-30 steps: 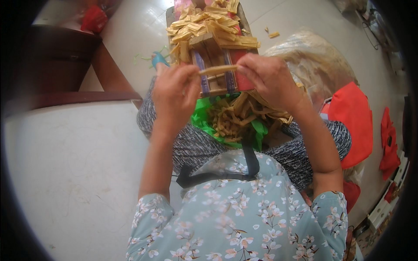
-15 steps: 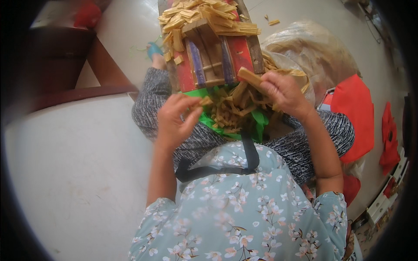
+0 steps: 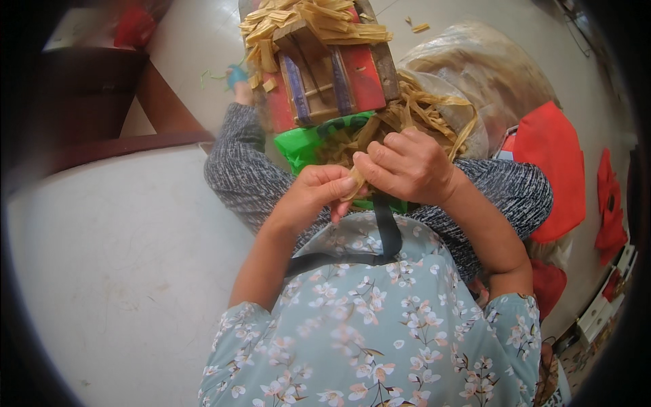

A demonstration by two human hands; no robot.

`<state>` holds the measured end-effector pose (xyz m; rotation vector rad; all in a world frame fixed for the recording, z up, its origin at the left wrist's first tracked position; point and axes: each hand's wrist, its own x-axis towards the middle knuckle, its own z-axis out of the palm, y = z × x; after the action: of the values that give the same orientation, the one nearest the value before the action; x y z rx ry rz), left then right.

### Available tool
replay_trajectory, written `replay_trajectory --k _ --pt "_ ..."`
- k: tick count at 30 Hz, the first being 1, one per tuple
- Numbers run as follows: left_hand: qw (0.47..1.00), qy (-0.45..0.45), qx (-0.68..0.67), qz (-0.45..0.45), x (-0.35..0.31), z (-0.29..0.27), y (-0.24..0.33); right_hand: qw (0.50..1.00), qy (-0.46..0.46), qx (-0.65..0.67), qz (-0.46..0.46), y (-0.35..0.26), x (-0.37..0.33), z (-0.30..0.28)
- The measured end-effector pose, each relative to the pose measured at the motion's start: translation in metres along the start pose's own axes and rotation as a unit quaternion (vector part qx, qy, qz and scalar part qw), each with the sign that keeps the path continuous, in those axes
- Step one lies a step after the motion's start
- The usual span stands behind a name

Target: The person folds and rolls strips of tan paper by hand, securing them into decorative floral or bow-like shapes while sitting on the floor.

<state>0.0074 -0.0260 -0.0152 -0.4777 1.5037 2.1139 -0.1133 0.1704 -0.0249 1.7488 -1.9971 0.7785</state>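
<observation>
Both hands meet above my lap, fingers closed. My left hand pinches a flat tan strip of what looks like dried leaf between thumb and fingertips. My right hand is curled right beside it, its thumb and forefinger at the same strip; the rest of its grip is hidden. Just beyond stands a red-topped wooden board with purple bands and an upright wooden block. Flat yellow strips are heaped on its far end. Under the hands a green bag holds more tan strips.
Long loose strips spill beside a big clear plastic bag at the right. A red bag lies by my right knee. At the left is a white surface, with dark red furniture behind it.
My hands have come together; the left moved right and the right moved down and left. The thick tan piece that stuck out of my right hand no longer shows.
</observation>
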Motion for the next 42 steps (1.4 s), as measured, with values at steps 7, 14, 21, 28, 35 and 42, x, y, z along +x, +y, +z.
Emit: replay_trajectory --k 7,14,21,28,35,42 --pt "0.950 -0.096 -0.199 0.221 -0.027 -0.006 0.022 0.940 0.027 0.242 0.240 0.004 -0.012 0.003" --pt "0.864 0.061 0.274 0.419 -0.016 0.017 0.027 0.650 -0.137 0.599 0.447 -0.025 -0.002 -0.026" --pt "0.618 0.122 0.612 0.478 -0.001 0.038 0.004 0.596 -0.149 0.620 0.488 -0.023 -0.020 -0.022" --pt "0.618 0.122 0.621 0.465 -0.004 0.042 0.004 0.465 -0.088 0.698 0.538 -0.025 -0.025 -0.018" --pt "0.592 0.257 0.559 0.520 0.002 0.034 0.003 0.381 -0.017 0.782 0.493 -0.023 -0.018 -0.023" --pt "0.635 0.307 0.516 0.485 0.008 0.015 -0.009 0.490 -0.019 0.698 0.523 -0.020 -0.011 -0.015"
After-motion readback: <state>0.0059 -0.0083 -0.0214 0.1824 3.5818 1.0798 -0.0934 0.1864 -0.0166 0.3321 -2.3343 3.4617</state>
